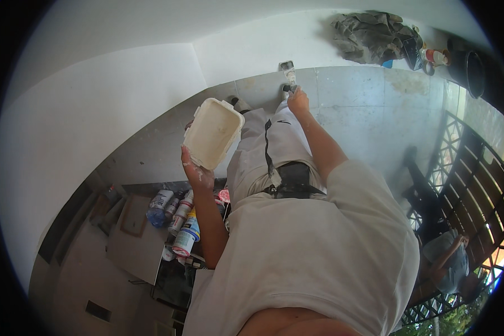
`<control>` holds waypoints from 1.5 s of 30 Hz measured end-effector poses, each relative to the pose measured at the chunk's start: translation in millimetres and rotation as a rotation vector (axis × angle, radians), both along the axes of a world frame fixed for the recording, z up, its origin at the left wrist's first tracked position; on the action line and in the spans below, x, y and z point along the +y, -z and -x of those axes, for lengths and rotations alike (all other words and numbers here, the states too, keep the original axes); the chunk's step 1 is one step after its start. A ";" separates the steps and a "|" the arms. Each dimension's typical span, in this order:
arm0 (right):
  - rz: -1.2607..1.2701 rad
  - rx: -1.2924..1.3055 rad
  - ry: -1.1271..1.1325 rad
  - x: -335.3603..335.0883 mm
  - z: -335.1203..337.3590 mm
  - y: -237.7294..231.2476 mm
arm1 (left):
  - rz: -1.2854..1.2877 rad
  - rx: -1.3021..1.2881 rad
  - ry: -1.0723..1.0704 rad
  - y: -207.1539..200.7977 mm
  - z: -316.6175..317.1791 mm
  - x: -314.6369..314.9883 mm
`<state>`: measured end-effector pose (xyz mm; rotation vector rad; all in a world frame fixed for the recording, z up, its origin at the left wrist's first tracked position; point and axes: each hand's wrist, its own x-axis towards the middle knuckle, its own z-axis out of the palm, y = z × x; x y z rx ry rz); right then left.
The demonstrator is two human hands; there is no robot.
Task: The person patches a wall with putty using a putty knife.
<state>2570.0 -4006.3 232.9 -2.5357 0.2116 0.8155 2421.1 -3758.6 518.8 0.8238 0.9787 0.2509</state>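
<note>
My left hand (199,171) holds up a cream plastic tub (214,133), rectangular with rounded corners, its open side toward me. Pale smears mark the hand's fingers and the inside of the tub. Out in front, my right hand (298,102) is wrapped round the handle of a putty knife (288,70). The blade is broad and coated with pale residue, and it points away from me toward the foot of the white wall (252,53). I cannot tell whether the blade touches the wall. Tub and knife are apart.
Paint cans and bottles (182,229) cluster at my lower left beside a pale board (134,238). A crumpled grey sheet (369,39) lies at the far right near a black bucket (475,73). Another person (448,260) is by a dark metal gate (479,185) at right. Grey tiles (353,89) cover the floor.
</note>
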 end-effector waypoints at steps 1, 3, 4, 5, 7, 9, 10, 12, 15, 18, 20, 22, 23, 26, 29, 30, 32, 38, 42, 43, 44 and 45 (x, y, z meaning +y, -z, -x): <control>0.003 0.002 0.000 -2.2 -2.7 2.4 | 0.000 0.016 -0.006 1.8 -0.7 -0.4; 0.000 0.037 -0.008 -3.8 -7.6 2.7 | -0.002 0.012 -0.004 7.9 3.7 2.3; 0.001 0.039 -0.011 -4.1 -5.1 1.9 | -0.005 0.005 0.004 10.4 6.0 3.4; 0.002 0.055 0.008 -5.5 -0.4 1.0 | -0.004 0.007 0.000 10.7 8.3 3.0; 0.004 0.073 0.023 -5.0 7.7 0.1 | -0.002 0.005 -0.018 10.2 13.2 2.1; 0.002 0.030 0.018 -3.5 13.7 -0.1 | -0.003 0.006 -0.023 12.1 15.9 2.2; 0.004 0.030 0.017 -2.0 14.1 0.4 | -0.006 0.007 -0.029 12.9 17.3 2.6; -0.025 0.008 -0.007 3.0 11.4 1.0 | -0.005 0.006 -0.033 14.4 17.9 4.3; -0.025 -0.037 -0.040 9.4 -1.6 8.0 | 0.003 0.003 -0.027 16.9 18.0 7.5; 0.007 0.109 -0.017 14.4 -8.9 10.6 | 0.013 0.015 -0.031 18.3 22.0 12.7; 0.025 0.124 -0.025 14.5 -6.5 13.9 | 0.022 0.026 -0.037 17.7 24.3 15.2; 0.047 0.137 -0.027 10.4 -2.7 20.9 | 0.031 0.038 -0.059 15.7 24.4 16.5; 0.068 0.156 -0.042 10.1 -0.6 22.8 | 0.032 0.037 -0.061 14.0 25.0 17.3; 0.087 0.185 -0.052 8.2 2.5 23.9 | 0.031 0.004 -0.040 10.3 26.6 19.8; 0.085 0.212 -0.057 9.4 7.6 17.3 | 0.015 0.033 -0.075 10.9 31.8 22.2; 0.087 0.228 -0.062 9.4 9.6 15.1 | 0.022 0.031 -0.090 12.6 34.4 23.4; 0.047 0.187 -0.076 7.8 17.8 11.9 | 0.029 0.030 -0.109 13.6 37.8 25.5; 0.027 0.076 -0.120 16.2 8.5 24.2 | 0.044 0.020 -0.069 17.5 40.5 32.0; 0.058 0.201 -0.107 28.5 0.6 16.6 | 0.053 0.032 -0.089 20.8 45.3 35.4; 0.059 0.200 -0.109 28.5 4.0 14.0 | 0.072 0.029 -0.094 20.9 46.4 35.9; 0.067 0.200 -0.120 28.5 13.0 10.8 | 0.070 0.030 -0.101 18.5 50.0 36.2; 0.075 0.200 -0.131 28.8 21.6 7.4 | 0.060 0.024 -0.099 15.7 53.9 36.4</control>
